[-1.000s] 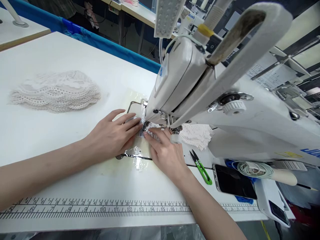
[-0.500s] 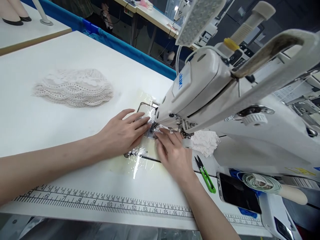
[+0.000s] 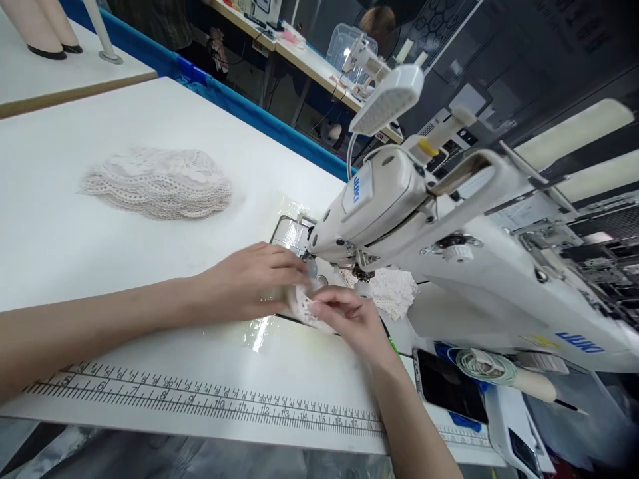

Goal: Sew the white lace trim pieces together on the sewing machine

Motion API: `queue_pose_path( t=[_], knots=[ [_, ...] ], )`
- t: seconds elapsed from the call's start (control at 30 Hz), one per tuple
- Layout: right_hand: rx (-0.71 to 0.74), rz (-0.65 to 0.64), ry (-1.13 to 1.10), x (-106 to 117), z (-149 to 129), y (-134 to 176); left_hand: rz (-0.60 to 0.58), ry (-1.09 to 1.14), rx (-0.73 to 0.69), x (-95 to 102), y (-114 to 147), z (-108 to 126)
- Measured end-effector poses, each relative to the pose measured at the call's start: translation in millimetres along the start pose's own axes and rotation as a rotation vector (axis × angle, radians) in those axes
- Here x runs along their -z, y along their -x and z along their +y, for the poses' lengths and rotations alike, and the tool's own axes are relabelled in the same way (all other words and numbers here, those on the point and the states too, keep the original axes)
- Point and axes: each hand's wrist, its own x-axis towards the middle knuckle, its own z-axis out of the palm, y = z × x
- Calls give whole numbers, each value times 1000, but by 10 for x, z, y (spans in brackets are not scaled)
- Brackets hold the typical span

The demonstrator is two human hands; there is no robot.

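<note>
A small piece of white eyelet lace is raised between my hands, just in front of the sewing machine's needle area. My right hand pinches its edge between thumb and fingers. On its other side, my left hand has the lace between thumb and fingertips, partly blurred by motion. Behind my fingers stands the white sewing machine; its presser foot is mostly hidden. More white lace lies beneath the machine arm, to the right of my right hand.
A stack of white lace pieces lies at left on the white table. A printed ruler runs along the front edge. Right of my forearm are a phone, a coiled pale cord and barely visible green-handled snips.
Both hands have drawn back from the needle area towards me, lifting the lace off the machine bed. My right hand has closed into a pinch. The camera view has shifted.
</note>
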Motion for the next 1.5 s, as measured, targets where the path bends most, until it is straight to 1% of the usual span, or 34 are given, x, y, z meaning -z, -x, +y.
queue_pose_path(
  t=[0.03, 0.1, 0.13, 0.17, 0.2, 0.23, 0.3, 0.37, 0.43, 0.53, 0.6, 0.7, 0.8, 0.83, 0.9, 0.93, 0.97, 1.0, 1.03, 1.07, 1.1, 1.13, 1.17, 1.2, 1.27, 1.3, 1.33, 1.37, 1.43, 1.5],
  knots=[
    [-44, -42, -149, 9, -41, 7, -55, 197, 69, 26, -7, 10],
    [-163, -68, -452, -1, -108, 2, -172, 574, 259, 102, -22, 29],
    [-221, -76, -577, -17, -138, -8, -215, 721, 353, 150, -30, 39],
    [-259, -95, -651, -36, -168, -21, -236, 823, 420, 203, -38, 50],
    [-282, -135, -694, -57, -203, -36, -242, 878, 452, 259, -47, 64],
    [-291, -186, -719, -79, -242, -50, -243, 893, 452, 317, -57, 79],
    [-290, -294, -742, -121, -339, -80, -266, 844, 419, 432, -77, 114],
    [-275, -333, -753, -163, -451, -110, -318, 762, 399, 549, -93, 153],
    [-257, -296, -749, -210, -561, -141, -353, 691, 412, 674, -91, 195],
    [-211, -219, -711, -297, -712, -180, -360, 574, 435, 896, -18, 258],
    [-177, -214, -682, -360, -806, -199, -345, 496, 424, 1055, 86, 286],
    [-137, -253, -597, -447, -930, -234, -288, 394, 415, 1276, 299, 276],
    [-65, -258, -474, -539, -1008, -303, -228, 285, 422, 1444, 533, 223],
    [-47, -267, -443, -574, -1019, -334, -189, 235, 412, 1481, 611, 216],
    [-49, -288, -419, -651, -1023, -405, -44, 75, 356, 1518, 764, 251],
    [-67, -287, -428, -689, -1019, -442, 45, -35, 293, 1513, 840, 298],
    [-83, -276, -452, -724, -1014, -477, 114, -155, 210, 1493, 915, 364],
    [-88, -254, -491, -755, -1010, -508, 137, -254, 87, 1459, 989, 442],
    [-86, -232, -535, -780, -1009, -534, 101, -326, -32, 1413, 1060, 520],
    [-77, -217, -576, -799, -1010, -554, -25, -360, -92, 1362, 1125, 587],
    [-65, -217, -609, -813, -1016, -566, -77, -343, -108, 1309, 1182, 633],
    [-58, -225, -629, -822, -1024, -572, -116, -298, -84, 1262, 1225, 647],
    [-61, -238, -632, -828, -1036, -572, -136, -261, -56, 1224, 1251, 624],
    [-70, -245, -622, -832, -1050, -567, -119, -242, -42, 1199, 1257, 565],
    [-91, -244, -589, -836, -1082, -551, 178, -244, 36, 1192, 1204, 364],
    [-99, -240, -577, -836, -1097, -545, 226, -238, 118, 1208, 1148, 242],
    [-103, -234, -570, -835, -1109, -540, 207, -204, 186, 1234, 1079, 121],
    [-103, -231, -567, -833, -1117, -539, 159, -139, 236, 1267, 1006, 11],
    [-94, -227, -562, -825, -1119, -548, -79, 42, 352, 1340, 878, -157],
    [-82, -221, -552, -818, -1095, -568, -242, 213, 447, 1403, 827, -255]
  ],
)
